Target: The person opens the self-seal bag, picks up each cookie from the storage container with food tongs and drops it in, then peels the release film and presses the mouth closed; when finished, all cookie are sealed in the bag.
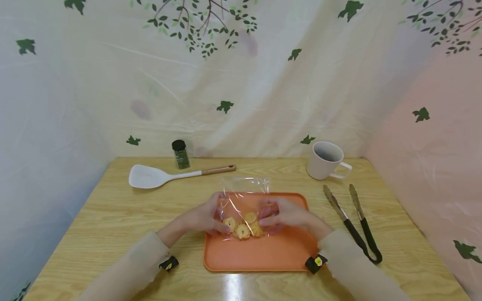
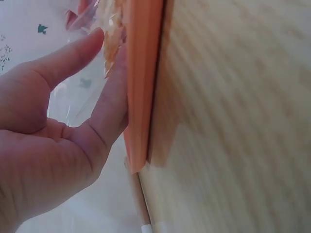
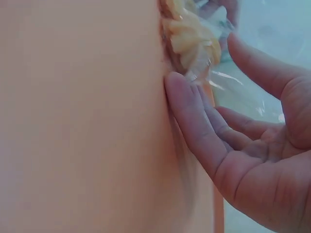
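A clear plastic bag (image 1: pixel 241 205) with several golden ring-shaped cookies (image 1: pixel 242 231) in it lies on an orange tray (image 1: pixel 260 255). At the bag's left side is my left hand (image 1: pixel 208 215), thumb near the cookies and fingers by the tray's rim; the left wrist view shows thumb and fingers spread apart. My right hand (image 1: pixel 286 215) is at the right side, its fingertips against the bag's edge beside the cookies. In the right wrist view the right thumb (image 3: pixel 262 65) stands away from the fingers, which lie low along the tray. Neither hand visibly pinches the bag.
Behind the tray lie a white spatula (image 1: pixel 150 177) with a wooden handle and a green-filled spice jar (image 1: pixel 181 154) with a black lid. To the right are a white mug (image 1: pixel 320 165) and black-handled tongs (image 1: pixel 357 234). Everything stands on a wooden table (image 1: pixel 94 238).
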A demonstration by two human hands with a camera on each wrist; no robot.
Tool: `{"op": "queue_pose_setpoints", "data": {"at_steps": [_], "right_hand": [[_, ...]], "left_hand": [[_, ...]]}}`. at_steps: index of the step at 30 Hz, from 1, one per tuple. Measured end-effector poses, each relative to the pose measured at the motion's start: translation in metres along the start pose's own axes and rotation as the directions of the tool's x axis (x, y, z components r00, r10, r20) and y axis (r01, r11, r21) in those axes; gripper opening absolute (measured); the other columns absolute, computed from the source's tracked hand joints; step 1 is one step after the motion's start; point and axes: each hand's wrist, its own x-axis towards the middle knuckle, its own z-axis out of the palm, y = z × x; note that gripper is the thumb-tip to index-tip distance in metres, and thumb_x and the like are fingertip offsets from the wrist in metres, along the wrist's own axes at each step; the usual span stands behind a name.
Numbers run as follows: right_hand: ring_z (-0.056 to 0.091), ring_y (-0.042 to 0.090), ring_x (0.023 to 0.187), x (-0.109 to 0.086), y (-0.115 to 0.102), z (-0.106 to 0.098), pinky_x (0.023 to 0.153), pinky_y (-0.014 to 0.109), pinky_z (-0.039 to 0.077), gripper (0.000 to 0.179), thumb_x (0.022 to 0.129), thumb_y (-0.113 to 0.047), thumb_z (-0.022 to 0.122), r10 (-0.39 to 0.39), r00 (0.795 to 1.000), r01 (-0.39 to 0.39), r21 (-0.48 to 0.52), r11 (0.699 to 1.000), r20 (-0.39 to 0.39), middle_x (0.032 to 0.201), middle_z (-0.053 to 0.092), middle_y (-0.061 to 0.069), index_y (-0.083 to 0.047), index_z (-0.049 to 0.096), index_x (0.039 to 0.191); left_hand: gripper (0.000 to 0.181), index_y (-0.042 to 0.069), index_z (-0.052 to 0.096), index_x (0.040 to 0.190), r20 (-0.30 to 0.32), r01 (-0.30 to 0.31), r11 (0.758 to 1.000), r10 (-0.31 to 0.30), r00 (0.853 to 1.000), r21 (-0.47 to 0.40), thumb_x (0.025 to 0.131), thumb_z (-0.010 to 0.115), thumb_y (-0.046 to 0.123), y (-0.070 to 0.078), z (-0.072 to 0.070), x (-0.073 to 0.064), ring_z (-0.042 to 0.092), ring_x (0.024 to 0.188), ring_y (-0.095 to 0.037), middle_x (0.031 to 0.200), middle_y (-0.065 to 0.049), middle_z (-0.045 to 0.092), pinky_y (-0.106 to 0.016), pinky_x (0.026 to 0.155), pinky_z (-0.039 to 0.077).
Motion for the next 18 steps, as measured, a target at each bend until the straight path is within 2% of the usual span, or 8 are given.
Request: {"op": "queue_pose_setpoints", "data": {"at_steps": [6, 13, 18], "right_hand": [[0.068, 0.023, 0.07, 0.0, 0.001, 0.011, 0.063, 0.037, 0.06, 0.036, 0.09, 0.0, 0.075, 0.007, 1.0, -0.007, 0.033, 0.999, -0.027, 0.089, 0.07, 0.01, 0.006, 0.059, 0.121], [0.068, 0.022, 0.068, -0.001, 0.0, 0.013, 0.062, 0.037, 0.061, 0.036, 0.09, -0.004, 0.077, 0.022, 0.998, -0.024, -0.024, 0.999, -0.066, 0.086, 0.07, 0.01, 0.004, 0.066, 0.122], [0.068, 0.024, 0.068, 0.0, 0.0, 0.013, 0.062, 0.036, 0.061, 0.027, 0.089, -0.008, 0.08, 0.036, 0.996, -0.042, -0.072, 0.997, -0.081, 0.085, 0.07, 0.01, 0.001, 0.069, 0.112]], "left_hand": [[0.078, 0.006, 0.026, 0.145, -0.03, 0.001, 1.0, -0.001, 1.0, 0.006, 0.086, 0.077, -0.005, -0.006, 0.007, 0.003, 0.07, 0.067, -0.025, 0.083, -0.017, 0.063, -0.04, 0.057, 0.06], [0.078, 0.003, 0.028, 0.145, -0.058, -0.008, 1.0, 0.008, 0.998, 0.008, 0.085, 0.078, -0.007, -0.009, 0.009, 0.004, 0.07, 0.068, -0.024, 0.083, -0.016, 0.057, -0.04, 0.057, 0.06], [0.072, 0.002, 0.033, 0.142, -0.067, -0.014, 1.0, 0.016, 0.998, 0.028, 0.085, 0.078, -0.006, -0.01, 0.011, 0.003, 0.069, 0.066, -0.023, 0.08, -0.016, 0.058, -0.04, 0.056, 0.06]]}}
